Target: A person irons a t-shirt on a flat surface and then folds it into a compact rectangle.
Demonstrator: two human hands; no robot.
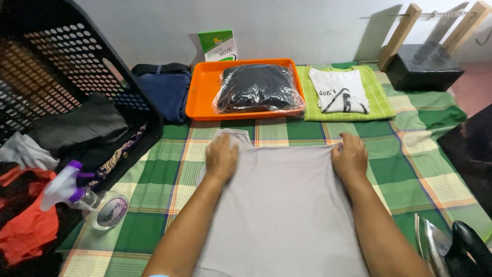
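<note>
A pale grey garment [284, 205] lies spread flat on a green checked cloth [410, 149]. My left hand [221, 156] presses palm-down on its upper left part, near a small flap at the top edge. Over at the upper right edge, my right hand [350, 156] rests with the fingers curled onto the fabric. Both forearms reach in from the bottom of the view across the garment.
An orange tray [202, 97] holds a dark garment bagged in clear plastic [259, 88]. A folded white printed shirt [339, 91] lies on a green cloth. A black laundry basket [61, 102] with clothes stands left, a spray bottle [84, 200] beside it. An iron [446, 246] sits bottom right.
</note>
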